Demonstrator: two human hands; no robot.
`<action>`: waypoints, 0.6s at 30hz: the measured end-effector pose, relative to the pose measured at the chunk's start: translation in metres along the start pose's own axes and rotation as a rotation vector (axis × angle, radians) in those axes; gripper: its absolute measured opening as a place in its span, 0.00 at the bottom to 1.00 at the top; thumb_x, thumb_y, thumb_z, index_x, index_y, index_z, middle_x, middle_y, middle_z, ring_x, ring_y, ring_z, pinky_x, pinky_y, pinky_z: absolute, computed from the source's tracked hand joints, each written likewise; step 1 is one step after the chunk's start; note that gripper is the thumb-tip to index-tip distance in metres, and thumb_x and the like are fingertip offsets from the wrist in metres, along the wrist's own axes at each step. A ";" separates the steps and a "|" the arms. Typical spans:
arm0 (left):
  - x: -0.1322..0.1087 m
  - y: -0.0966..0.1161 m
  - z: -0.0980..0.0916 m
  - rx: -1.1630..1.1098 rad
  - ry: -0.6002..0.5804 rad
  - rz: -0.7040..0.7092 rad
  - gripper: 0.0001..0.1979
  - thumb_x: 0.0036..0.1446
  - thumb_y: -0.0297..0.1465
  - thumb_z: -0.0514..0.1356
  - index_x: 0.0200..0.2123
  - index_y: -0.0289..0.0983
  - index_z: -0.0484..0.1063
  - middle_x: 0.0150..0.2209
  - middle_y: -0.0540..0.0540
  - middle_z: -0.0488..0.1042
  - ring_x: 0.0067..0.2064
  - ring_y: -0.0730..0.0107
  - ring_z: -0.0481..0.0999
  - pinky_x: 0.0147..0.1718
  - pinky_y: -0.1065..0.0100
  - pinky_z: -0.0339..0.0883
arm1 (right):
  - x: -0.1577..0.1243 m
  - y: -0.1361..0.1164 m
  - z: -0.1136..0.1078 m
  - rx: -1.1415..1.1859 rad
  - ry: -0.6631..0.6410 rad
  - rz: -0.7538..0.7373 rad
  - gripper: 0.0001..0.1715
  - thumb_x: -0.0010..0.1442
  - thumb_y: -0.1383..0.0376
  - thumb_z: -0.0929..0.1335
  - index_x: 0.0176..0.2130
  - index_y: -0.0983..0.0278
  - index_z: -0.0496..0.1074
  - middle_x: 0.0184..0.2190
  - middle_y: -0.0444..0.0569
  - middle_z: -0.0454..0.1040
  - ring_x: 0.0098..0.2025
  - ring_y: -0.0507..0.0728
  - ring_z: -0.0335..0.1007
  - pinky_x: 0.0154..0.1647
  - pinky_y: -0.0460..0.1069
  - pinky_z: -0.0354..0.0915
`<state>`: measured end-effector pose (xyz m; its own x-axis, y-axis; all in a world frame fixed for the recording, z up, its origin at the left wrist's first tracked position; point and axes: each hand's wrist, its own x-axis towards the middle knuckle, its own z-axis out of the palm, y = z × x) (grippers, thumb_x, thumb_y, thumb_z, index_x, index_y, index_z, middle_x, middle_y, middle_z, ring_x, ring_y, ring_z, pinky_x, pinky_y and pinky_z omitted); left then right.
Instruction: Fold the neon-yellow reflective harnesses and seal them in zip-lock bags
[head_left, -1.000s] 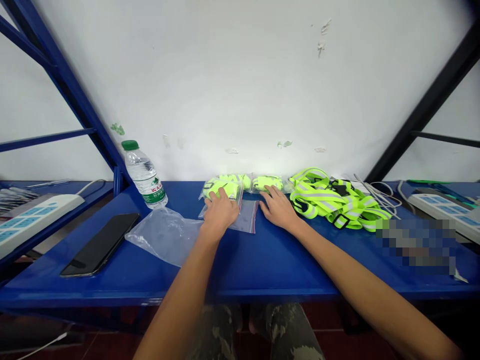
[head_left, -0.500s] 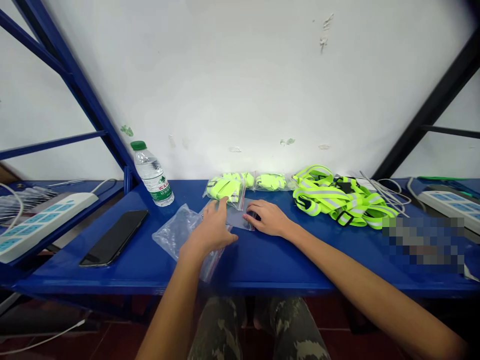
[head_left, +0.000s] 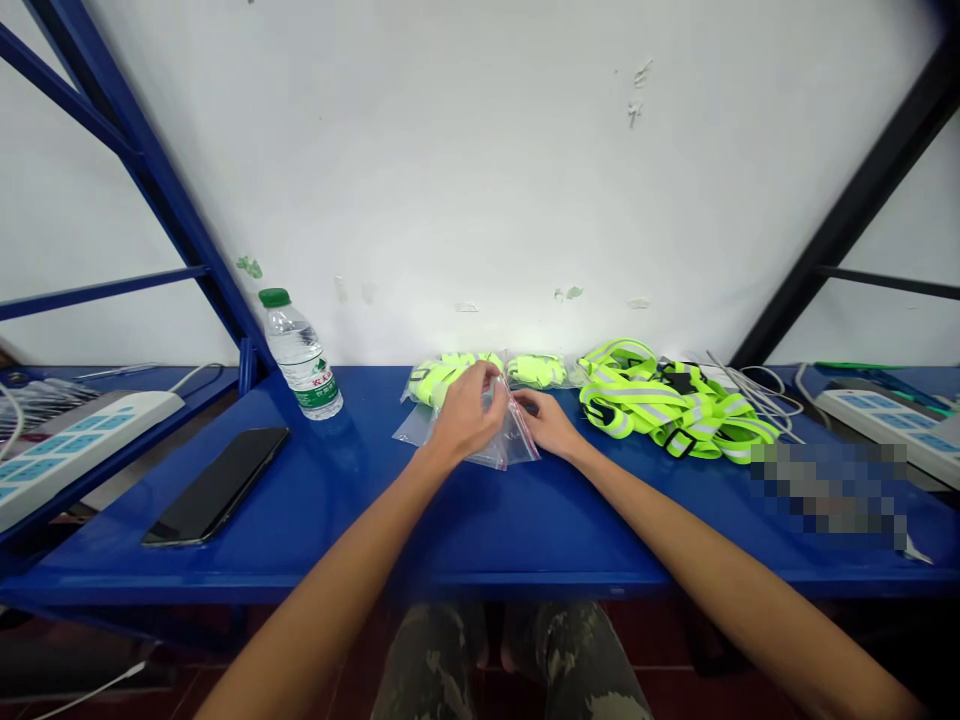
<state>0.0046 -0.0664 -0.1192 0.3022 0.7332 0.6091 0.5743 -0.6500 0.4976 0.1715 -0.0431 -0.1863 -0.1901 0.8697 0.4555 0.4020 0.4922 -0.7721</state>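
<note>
My left hand [head_left: 466,417] is closed on a stack of clear zip bags [head_left: 516,442] with red seals, lifted a little above the blue table [head_left: 480,520]. My right hand [head_left: 550,421] pinches the same bags from the right side. Just behind my hands, against the wall, lie packed bags of neon yellow reflective straps [head_left: 450,372]. A loose pile of neon yellow reflective straps [head_left: 667,405] with black buckles lies to the right of my right hand.
A water bottle [head_left: 300,355] with a green cap stands at the back left. A black phone [head_left: 217,486] lies at the front left. White power strips [head_left: 82,440] sit on the left and on the right [head_left: 885,420]. Blue and black shelf struts rise at both sides.
Both hands came off the packed straps, pulled the clear bags together from the left part of the table, and now hold them up between them.
</note>
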 end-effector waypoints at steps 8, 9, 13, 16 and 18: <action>-0.025 -0.019 0.022 0.369 -0.143 0.073 0.13 0.59 0.34 0.53 0.44 0.36 0.70 0.43 0.41 0.74 0.47 0.57 0.71 0.48 0.58 0.66 | 0.042 0.007 0.007 0.330 -0.027 0.363 0.16 0.49 0.56 0.73 0.31 0.67 0.75 0.23 0.49 0.76 0.25 0.54 0.70 0.26 0.48 0.66; -0.026 -0.019 0.023 0.377 -0.171 0.073 0.12 0.60 0.34 0.52 0.42 0.36 0.71 0.41 0.41 0.74 0.45 0.58 0.72 0.46 0.59 0.66 | 0.050 0.004 0.013 0.324 -0.066 0.405 0.18 0.50 0.53 0.72 0.27 0.67 0.74 0.21 0.49 0.74 0.22 0.53 0.68 0.24 0.48 0.65; -0.025 -0.021 0.020 0.403 -0.255 0.084 0.12 0.61 0.35 0.51 0.35 0.37 0.71 0.36 0.41 0.76 0.40 0.59 0.74 0.42 0.60 0.66 | 0.077 -0.007 0.035 0.041 -0.053 0.360 0.19 0.50 0.57 0.72 0.17 0.65 0.69 0.15 0.47 0.69 0.19 0.53 0.65 0.22 0.48 0.62; -0.025 -0.022 0.016 0.437 -0.280 0.106 0.14 0.62 0.37 0.50 0.39 0.36 0.72 0.38 0.40 0.76 0.42 0.57 0.75 0.44 0.59 0.66 | 0.094 -0.015 0.031 -0.076 0.092 0.235 0.10 0.54 0.62 0.69 0.25 0.66 0.74 0.25 0.48 0.76 0.30 0.55 0.71 0.32 0.48 0.65; -0.025 -0.022 0.014 0.460 -0.297 0.130 0.16 0.62 0.37 0.50 0.45 0.35 0.71 0.40 0.38 0.77 0.45 0.55 0.74 0.51 0.56 0.62 | 0.102 -0.019 0.014 -0.116 0.220 0.168 0.12 0.58 0.62 0.65 0.34 0.66 0.76 0.34 0.50 0.78 0.37 0.56 0.73 0.39 0.48 0.65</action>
<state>-0.0050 -0.0670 -0.1539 0.5561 0.7205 0.4142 0.7702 -0.6341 0.0689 0.1321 0.0368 -0.1308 0.0809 0.9036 0.4207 0.5132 0.3241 -0.7947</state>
